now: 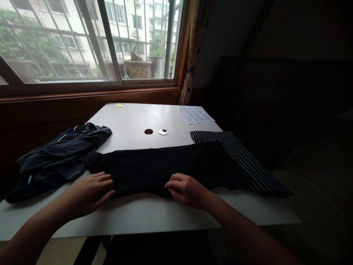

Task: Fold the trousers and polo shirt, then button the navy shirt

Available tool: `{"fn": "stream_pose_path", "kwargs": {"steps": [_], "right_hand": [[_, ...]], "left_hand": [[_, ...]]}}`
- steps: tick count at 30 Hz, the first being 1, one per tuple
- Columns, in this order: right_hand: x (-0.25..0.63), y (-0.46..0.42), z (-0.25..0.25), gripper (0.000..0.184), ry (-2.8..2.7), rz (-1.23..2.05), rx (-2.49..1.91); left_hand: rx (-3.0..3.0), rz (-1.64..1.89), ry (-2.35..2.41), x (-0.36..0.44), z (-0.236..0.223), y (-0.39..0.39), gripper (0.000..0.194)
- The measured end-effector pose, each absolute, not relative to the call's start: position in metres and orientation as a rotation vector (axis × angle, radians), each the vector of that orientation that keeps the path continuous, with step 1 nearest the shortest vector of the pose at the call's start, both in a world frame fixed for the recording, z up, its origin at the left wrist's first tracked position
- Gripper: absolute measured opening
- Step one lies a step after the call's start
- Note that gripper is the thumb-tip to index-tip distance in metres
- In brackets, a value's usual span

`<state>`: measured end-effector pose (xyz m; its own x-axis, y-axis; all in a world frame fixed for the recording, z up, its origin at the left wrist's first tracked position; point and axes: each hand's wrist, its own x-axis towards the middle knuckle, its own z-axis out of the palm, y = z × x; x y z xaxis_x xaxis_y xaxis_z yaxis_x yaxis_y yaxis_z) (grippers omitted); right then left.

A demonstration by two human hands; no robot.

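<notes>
Black trousers [149,165] lie lengthwise across the white table, folded long and narrow, with what looks like the waistband at the left end. My left hand [92,191] rests at their near edge by that end, fingers loosely bent and thumb apart. Farther right, my right hand [189,189] is at the same edge, its fingers curled and the tips close to the thumb on the black cloth. Beneath the right end of the trousers spreads a dark garment with white stripes [242,154], partly covered.
A crumpled dark blue garment [60,154] lies on the left of the white table [132,217]. Toward the back are a round hole [148,131], its loose cover [163,131], printed sheets [195,115] and a yellow note [120,105]. A barred window [118,44] stands behind.
</notes>
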<state>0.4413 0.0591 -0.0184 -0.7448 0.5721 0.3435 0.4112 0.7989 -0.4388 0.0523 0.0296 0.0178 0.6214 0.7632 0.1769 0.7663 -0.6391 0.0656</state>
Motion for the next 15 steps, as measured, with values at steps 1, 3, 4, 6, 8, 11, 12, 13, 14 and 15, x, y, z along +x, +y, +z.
{"fn": "stream_pose_path", "kwargs": {"steps": [1,3,4,6,8,11,12,13,14,15], "right_hand": [[0.442,0.066,-0.017,0.019,-2.474,0.462,-0.769],[0.439,0.085,-0.014,0.023,-2.406,0.407,-0.866],[0.436,0.095,-0.014,0.026,-2.390,0.366,-0.918],[0.426,0.117,-0.018,0.034,-2.399,0.275,-1.001],[0.413,0.137,-0.024,0.043,-2.450,0.192,-1.067],[0.395,0.155,-0.038,0.056,-2.549,0.120,-1.177],[0.392,0.157,-0.042,0.059,-2.588,0.117,-1.200],[0.390,0.157,-0.046,0.061,-2.626,0.121,-1.213],[0.389,0.157,-0.048,0.062,-2.658,0.129,-1.216],[0.390,0.155,-0.050,0.063,-2.678,0.137,-1.217]], "left_hand": [[-2.835,-0.266,-1.299,0.061,0.022,0.038,0.025],[-2.822,-0.330,-1.244,0.081,0.028,0.059,0.027],[-2.805,-0.392,-1.224,0.092,0.029,0.072,0.027],[-2.765,-0.443,-1.196,0.116,0.023,0.098,0.032],[-2.723,-0.445,-1.163,0.139,0.011,0.123,0.040],[-2.681,-0.341,-1.251,0.161,-0.015,0.152,0.051],[-2.675,-0.305,-1.288,0.165,-0.023,0.157,0.054],[-2.670,-0.282,-1.321,0.167,-0.031,0.161,0.056],[-2.667,-0.274,-1.346,0.167,-0.037,0.162,0.056],[-2.663,-0.282,-1.362,0.165,-0.043,0.161,0.055]]}}
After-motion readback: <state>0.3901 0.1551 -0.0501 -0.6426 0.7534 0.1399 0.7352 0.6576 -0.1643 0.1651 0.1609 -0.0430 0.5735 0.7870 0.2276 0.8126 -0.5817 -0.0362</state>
